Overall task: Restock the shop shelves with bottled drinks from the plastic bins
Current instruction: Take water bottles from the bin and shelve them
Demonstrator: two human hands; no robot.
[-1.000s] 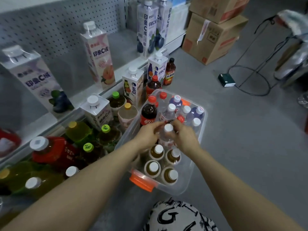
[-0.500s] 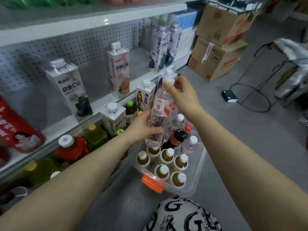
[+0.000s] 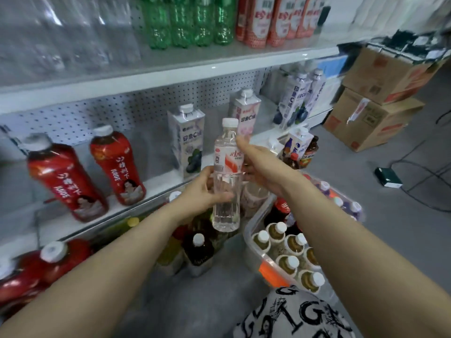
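- Since half a second ago the water bottle (image 3: 228, 157) has risen further above the plastic bin (image 3: 253, 231), and the right grip (image 3: 263, 164) has left the white cap and come down beside the label.
- The left grip (image 3: 202, 191) is curled round the clear lower body of the bottle, thumb in front, holding it upright above and left of the bin.
- The right grip is spread with its fingers straight, lying along the bottle's right side. Whether it actually touches cannot be told.
- The bin stands on the grey floor (image 3: 402, 228), just in front of the shelf unit. An orange latch (image 3: 269, 274) sits on its near end.
- Inside the bin, white-capped tea bottles (image 3: 289, 264) stand packed at the near end, with a cola bottle (image 3: 280, 208) behind them.
- Left of the bin, the lowest shelf holds dark and yellow drinks, blurred.
- Above and left of the bin, the middle shelf (image 3: 156, 189) carries two red juice bottles (image 3: 117, 172) and pale cartons (image 3: 188, 140) against a white pegboard back (image 3: 97, 115).
- Higher still, the top shelf holds green bottles (image 3: 185, 20) and red-and-white ones.
- Beyond the bin's far end, cardboard boxes (image 3: 371, 118) are stacked on the floor.
- Right of the bin lie a small dark box (image 3: 388, 178) and black cables (image 3: 419, 164).
- A black-and-white patterned garment (image 3: 292, 315) shows just in front of the bin.
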